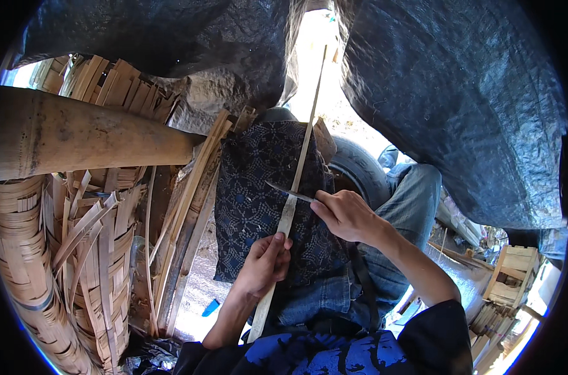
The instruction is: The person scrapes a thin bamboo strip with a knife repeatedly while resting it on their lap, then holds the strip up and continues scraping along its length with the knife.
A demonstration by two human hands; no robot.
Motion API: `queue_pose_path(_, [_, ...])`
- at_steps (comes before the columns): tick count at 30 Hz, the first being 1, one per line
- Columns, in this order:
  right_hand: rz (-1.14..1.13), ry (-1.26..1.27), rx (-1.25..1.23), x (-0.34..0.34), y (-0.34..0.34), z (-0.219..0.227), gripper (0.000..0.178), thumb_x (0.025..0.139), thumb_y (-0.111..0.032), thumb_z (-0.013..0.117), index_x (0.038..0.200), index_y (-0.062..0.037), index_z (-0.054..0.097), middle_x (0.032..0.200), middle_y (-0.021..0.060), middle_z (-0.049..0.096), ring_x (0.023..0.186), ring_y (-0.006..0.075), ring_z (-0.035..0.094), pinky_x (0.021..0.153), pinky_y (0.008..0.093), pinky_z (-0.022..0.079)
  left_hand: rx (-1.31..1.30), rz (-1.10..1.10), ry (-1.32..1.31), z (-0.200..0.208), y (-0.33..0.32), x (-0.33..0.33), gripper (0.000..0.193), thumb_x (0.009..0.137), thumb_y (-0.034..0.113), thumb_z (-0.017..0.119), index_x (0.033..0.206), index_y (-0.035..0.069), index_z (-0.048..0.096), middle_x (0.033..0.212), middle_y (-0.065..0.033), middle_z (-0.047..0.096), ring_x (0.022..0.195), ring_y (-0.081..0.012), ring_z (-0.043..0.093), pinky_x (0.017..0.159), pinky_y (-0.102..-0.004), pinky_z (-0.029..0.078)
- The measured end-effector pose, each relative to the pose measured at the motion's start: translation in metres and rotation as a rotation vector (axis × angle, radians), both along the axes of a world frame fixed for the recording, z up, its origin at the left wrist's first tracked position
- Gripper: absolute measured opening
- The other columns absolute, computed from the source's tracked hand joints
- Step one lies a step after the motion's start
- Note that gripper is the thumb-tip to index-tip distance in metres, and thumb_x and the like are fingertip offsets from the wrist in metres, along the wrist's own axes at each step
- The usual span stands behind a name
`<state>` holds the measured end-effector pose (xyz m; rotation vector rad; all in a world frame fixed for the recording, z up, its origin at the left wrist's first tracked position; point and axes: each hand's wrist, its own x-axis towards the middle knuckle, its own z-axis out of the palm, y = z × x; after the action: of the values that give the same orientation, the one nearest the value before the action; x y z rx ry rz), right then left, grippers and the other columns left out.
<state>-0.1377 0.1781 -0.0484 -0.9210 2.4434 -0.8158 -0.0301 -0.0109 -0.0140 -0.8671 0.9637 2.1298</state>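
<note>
Your left grip [268,265] pinches a pale strip [286,222] over the patterned cloth [249,187], its long axis pointing away and slightly right, crossed by the left-pointing knife [300,195] clasped in your right grip [345,215].

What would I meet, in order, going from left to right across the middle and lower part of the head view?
Woven bamboo wall → leaning bamboo strips → left hand → right hand → bent denim knee → slatted wooden frame.
</note>
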Motion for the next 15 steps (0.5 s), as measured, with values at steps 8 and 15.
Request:
queue_pose_path(8, [-0.019, 0.198, 0.111, 0.014, -0.007, -0.013, 0.034, 0.092, -0.032, 0.047, 0.073, -0.003, 0.047, 0.047, 0.0105, 0.052, 0.04, 0.0261, 0.057, 0.036, 0.0354, 0.044, -0.187, -0.075, 0.048, 0.005, 0.007, -0.002, 0.028, 0.097, 0.032, 0.038, 0.084, 0.009, 0.048, 0.059, 0.0079, 0.03, 0.044, -0.0022, 0.024, 0.038, -0.0187, 0.019])
queue_pose_path(15, [-0.36, -0.116, 0.277, -0.033, -0.007, -0.013, 0.038, 0.095, -0.032, 0.04, 0.073, -0.0027, 0.048, 0.05, 0.0136, 0.055, 0.042, 0.0263, 0.058, 0.035, 0.0351, 0.045, -0.19, -0.125, 0.034, 0.014, 0.01, 0.003, 0.029, 0.097, 0.031, 0.038, 0.084, 0.007, 0.047, 0.062, 0.0061, 0.032, 0.049, -0.0024, 0.026, 0.042, -0.0188, 0.021])
